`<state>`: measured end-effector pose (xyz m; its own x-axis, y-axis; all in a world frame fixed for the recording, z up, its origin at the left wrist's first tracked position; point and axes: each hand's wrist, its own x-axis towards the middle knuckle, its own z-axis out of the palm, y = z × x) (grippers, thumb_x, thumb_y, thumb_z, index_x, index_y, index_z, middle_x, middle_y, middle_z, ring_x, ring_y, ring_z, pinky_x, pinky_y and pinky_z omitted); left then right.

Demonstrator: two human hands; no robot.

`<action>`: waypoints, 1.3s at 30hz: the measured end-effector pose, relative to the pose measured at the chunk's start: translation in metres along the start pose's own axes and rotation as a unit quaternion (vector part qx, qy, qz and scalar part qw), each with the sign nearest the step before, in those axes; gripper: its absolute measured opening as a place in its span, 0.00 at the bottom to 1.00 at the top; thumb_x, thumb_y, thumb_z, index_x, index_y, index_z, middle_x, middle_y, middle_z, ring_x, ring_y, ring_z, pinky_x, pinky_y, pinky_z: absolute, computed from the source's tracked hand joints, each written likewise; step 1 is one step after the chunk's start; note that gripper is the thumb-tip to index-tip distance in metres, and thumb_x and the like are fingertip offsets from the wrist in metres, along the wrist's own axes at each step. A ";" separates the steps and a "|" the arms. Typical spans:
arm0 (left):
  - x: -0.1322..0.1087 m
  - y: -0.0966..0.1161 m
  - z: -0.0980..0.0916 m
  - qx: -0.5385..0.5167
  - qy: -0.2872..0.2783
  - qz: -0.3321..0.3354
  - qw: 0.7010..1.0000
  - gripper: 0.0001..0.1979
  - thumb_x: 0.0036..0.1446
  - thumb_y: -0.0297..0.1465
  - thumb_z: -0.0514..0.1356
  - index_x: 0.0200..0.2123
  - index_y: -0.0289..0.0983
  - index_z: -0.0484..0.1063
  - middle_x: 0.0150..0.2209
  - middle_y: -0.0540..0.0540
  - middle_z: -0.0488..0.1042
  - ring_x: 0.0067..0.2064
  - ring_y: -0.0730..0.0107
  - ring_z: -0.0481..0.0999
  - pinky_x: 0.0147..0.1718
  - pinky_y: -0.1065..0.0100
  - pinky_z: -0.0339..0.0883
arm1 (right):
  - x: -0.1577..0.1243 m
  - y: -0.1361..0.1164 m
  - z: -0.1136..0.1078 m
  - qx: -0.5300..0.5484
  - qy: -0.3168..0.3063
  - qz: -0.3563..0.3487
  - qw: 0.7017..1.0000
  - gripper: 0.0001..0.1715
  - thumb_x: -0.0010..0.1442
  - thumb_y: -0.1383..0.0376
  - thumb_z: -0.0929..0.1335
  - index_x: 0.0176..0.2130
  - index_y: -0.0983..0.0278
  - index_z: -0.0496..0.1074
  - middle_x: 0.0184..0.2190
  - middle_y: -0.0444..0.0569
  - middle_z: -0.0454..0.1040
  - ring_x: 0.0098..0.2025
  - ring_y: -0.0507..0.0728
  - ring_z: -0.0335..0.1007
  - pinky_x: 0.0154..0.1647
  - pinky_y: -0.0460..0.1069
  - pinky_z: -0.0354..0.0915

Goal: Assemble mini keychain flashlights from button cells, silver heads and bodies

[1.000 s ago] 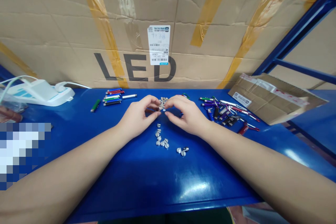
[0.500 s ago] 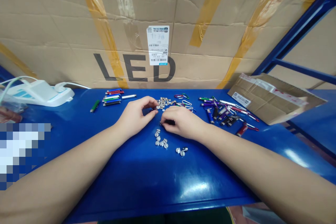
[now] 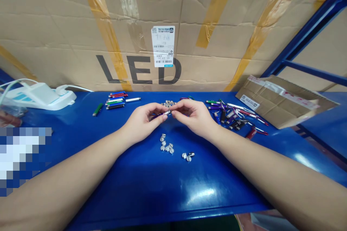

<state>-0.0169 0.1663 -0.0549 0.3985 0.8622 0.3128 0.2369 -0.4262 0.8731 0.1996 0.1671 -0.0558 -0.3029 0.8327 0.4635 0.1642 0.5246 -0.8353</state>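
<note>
My left hand (image 3: 142, 120) is closed round a small purple keychain flashlight (image 3: 160, 115), held level just above the blue table (image 3: 141, 184). My right hand (image 3: 193, 117) pinches a small silver cap (image 3: 169, 112) against the flashlight's right end. Behind the hands lies a cluster of silver button cells (image 3: 168, 104). Several loose silver caps (image 3: 166, 145) lie on the table just in front of the hands, with a few more caps (image 3: 187, 156) to their right.
A row of coloured flashlights (image 3: 116, 100) lies at the back left, a green one (image 3: 98, 109) apart from it. A jumbled pile of flashlights (image 3: 233, 116) sits right of my right hand, beside an open cardboard box (image 3: 282, 101). A white device (image 3: 40, 95) stands far left. A large "LED" carton (image 3: 173, 29) walls the back.
My right hand dipped to the table near the loose caps, then rose back to meet the left hand. A silver cap now sits at the flashlight's end between both hands.
</note>
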 end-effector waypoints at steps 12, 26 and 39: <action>0.000 0.005 0.004 -0.127 -0.008 -0.092 0.988 0.18 0.54 0.44 0.72 0.40 0.36 0.79 0.39 0.44 0.84 0.36 0.67 0.80 0.38 0.65 0.75 | 0.001 -0.005 -0.006 -0.115 -0.028 -0.175 0.977 0.06 0.65 0.66 0.71 0.34 0.61 0.77 0.36 0.49 0.83 0.39 0.57 0.79 0.46 0.54 0.74; -0.004 0.010 0.001 0.186 0.010 0.175 0.967 0.07 0.65 0.32 0.62 0.39 0.35 0.78 0.36 0.44 0.79 0.39 0.64 0.78 0.39 0.64 0.71 | 0.002 -0.006 -0.007 0.315 -0.100 0.308 0.892 0.21 0.45 0.60 0.83 0.33 0.67 0.77 0.26 0.44 0.78 0.28 0.49 0.76 0.36 0.46 0.74; -0.004 0.009 0.006 0.088 0.022 0.039 0.995 0.12 0.62 0.40 0.65 0.40 0.37 0.78 0.39 0.43 0.82 0.42 0.59 0.81 0.44 0.60 0.74 | 0.000 -0.012 -0.005 0.039 -0.093 0.127 0.987 0.21 0.64 0.52 0.72 0.29 0.64 0.72 0.23 0.41 0.71 0.22 0.49 0.69 0.26 0.45 0.67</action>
<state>-0.0116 0.1575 -0.0506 0.3835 0.8340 0.3967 0.3600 -0.5306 0.7674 0.2020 0.1613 -0.0446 -0.4301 0.8849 0.1788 0.1866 0.2809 -0.9414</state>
